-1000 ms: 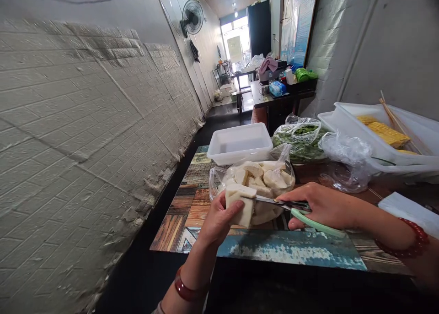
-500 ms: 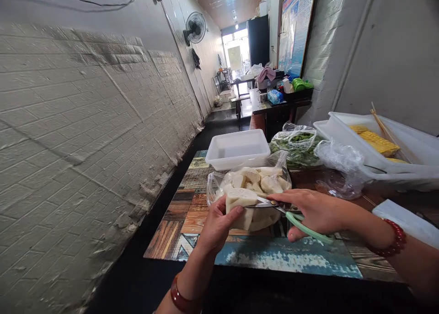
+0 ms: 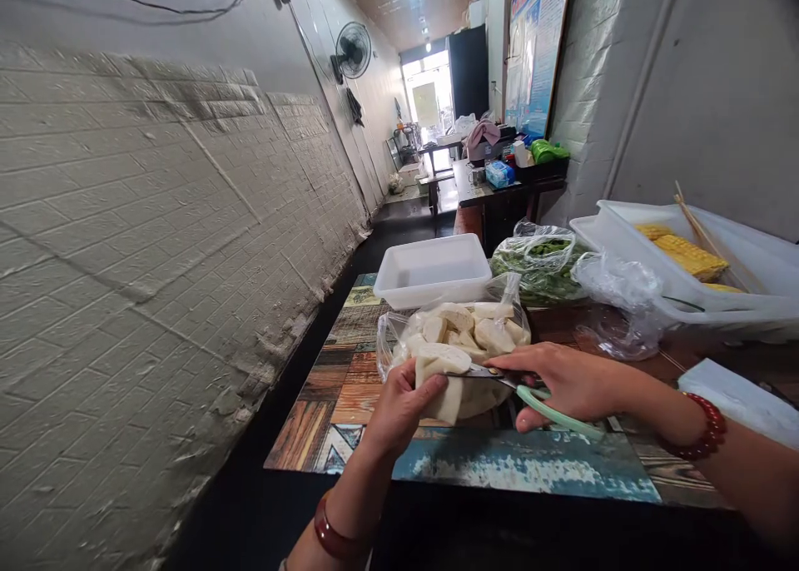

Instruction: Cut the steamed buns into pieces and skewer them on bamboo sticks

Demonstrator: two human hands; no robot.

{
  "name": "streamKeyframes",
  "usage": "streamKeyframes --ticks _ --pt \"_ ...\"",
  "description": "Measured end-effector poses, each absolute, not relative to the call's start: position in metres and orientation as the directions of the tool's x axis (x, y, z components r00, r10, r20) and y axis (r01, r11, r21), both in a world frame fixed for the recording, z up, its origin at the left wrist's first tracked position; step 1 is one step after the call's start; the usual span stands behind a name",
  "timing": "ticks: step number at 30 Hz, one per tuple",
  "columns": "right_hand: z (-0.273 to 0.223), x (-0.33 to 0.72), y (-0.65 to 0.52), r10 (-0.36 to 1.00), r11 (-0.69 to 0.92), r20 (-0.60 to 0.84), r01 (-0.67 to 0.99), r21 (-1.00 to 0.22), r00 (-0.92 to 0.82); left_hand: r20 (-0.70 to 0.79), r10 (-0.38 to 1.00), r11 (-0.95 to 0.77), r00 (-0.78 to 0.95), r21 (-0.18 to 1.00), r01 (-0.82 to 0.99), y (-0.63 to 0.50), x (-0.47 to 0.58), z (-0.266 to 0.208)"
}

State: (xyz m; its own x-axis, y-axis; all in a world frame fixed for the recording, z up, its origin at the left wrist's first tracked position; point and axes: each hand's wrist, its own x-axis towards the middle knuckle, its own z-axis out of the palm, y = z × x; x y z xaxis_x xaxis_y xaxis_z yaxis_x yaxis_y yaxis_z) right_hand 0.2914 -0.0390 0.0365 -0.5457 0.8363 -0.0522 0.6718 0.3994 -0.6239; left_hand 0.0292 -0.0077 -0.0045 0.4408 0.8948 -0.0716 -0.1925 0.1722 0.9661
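Note:
My left hand [image 3: 399, 417] grips a pale cream-white food piece [image 3: 442, 359], thumb across its near side; its exact kind I cannot make out. My right hand [image 3: 565, 384] is closed on scissors with light green handles [image 3: 553, 413]. The scissor blades [image 3: 479, 371] lie against the piece, just below its flat top face, and seem partly sunk into it. Right behind, a clear plastic bag [image 3: 390, 338] lies open, filled with similar pale chunks [image 3: 493, 334]. Part of the bag is hidden by my hands and the held piece.
Behind the bag stands a white plastic tub [image 3: 430, 271]. Bagged green vegetables [image 3: 540, 263], a crumpled clear bag [image 3: 617, 284] and a white bin [image 3: 761, 263] with corn [image 3: 690, 259] and sticks are to the right. A brick-patterned wall [image 3: 156, 246] runs along the left.
The scissors' handles have drawn closer together and the right hand has shifted slightly left. The piece has tilted slightly, its lower part now hanging more narrowly.

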Motion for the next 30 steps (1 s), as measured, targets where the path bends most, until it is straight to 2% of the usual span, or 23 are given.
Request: streamKeyframes --ticks 6,13,19,26,30 --pt "0.04 0.291 -0.042 0.818 0.407 -0.007 0.588 -0.699 -0.575 -0.069 0.899 0.165 0.433 0.968 -0.189 -0.008 0.029 -0.002" --pt "0.039 0.291 -0.046 0.844 0.403 0.005 0.628 -0.666 -0.536 -0.083 0.891 0.174 0.446 0.97 -0.167 -0.007 0.028 0.0" --pt "0.032 0.293 -0.046 0.891 0.35 0.012 0.671 -0.654 -0.454 -0.001 0.905 0.131 0.425 0.952 -0.278 -0.007 0.027 0.002" --pt "0.033 0.285 -0.043 0.896 0.326 -0.064 0.747 -0.58 -0.44 -0.012 0.908 0.103 0.419 0.975 -0.195 -0.008 0.025 -0.002" --pt "0.033 0.283 -0.041 0.89 0.326 -0.079 0.746 -0.581 -0.45 -0.01 0.924 0.085 0.382 0.98 -0.181 -0.008 0.02 -0.003"
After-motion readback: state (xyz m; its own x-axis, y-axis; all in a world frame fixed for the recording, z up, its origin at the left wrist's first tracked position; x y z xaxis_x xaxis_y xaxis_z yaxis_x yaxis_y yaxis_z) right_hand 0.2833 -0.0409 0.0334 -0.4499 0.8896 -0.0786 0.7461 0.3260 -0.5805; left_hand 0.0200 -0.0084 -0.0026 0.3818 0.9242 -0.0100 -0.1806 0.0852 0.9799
